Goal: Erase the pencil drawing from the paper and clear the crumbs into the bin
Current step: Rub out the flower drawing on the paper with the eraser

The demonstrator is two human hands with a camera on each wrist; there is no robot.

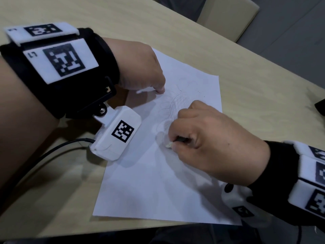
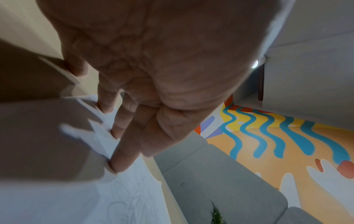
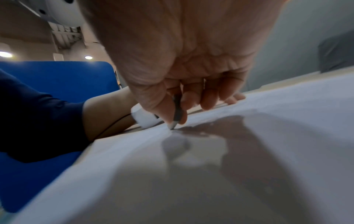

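Observation:
A white sheet of paper (image 1: 149, 182) lies on the pale wooden table (image 1: 246, 67). Faint pencil scribbles (image 1: 175, 103) cover its upper middle, with a few dark specks (image 1: 199, 92) beside them. My left hand (image 1: 158, 87) presses straight fingertips (image 2: 114, 163) onto the sheet's upper left part, just left of the drawing (image 2: 130, 203). My right hand (image 1: 173, 143) pinches a small dark eraser with a pale tip (image 1: 168, 144) between thumb and fingers. The tip (image 3: 172, 127) touches the paper (image 3: 210, 166) at the drawing's lower edge. No bin is in view.
A black cable (image 1: 52, 150) runs across the table below my left wrist. A dark object (image 1: 320, 106) lies at the table's right edge. A beige chair (image 1: 228, 14) stands beyond the far edge. The table's near edge runs just below the sheet.

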